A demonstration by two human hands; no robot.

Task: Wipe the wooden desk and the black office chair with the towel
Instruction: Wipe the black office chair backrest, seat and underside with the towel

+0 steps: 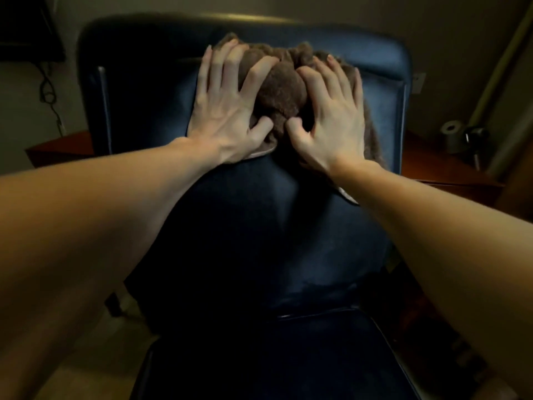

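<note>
We press a bunched brown towel (pixel 284 90) high on the black leather office chair (pixel 259 226).
Our left hand (pixel 227 111) and right hand (pixel 331 116) lie spread on it, side by side; bare leather stretches below.

No words, numbers or signs can be read here. The black office chair (pixel 259 226) and the brown towel (pixel 284 90) on its back have plain faces. A small plate (pixel 419 81) on the wall, right of the chair, is too blurry to read.
</note>
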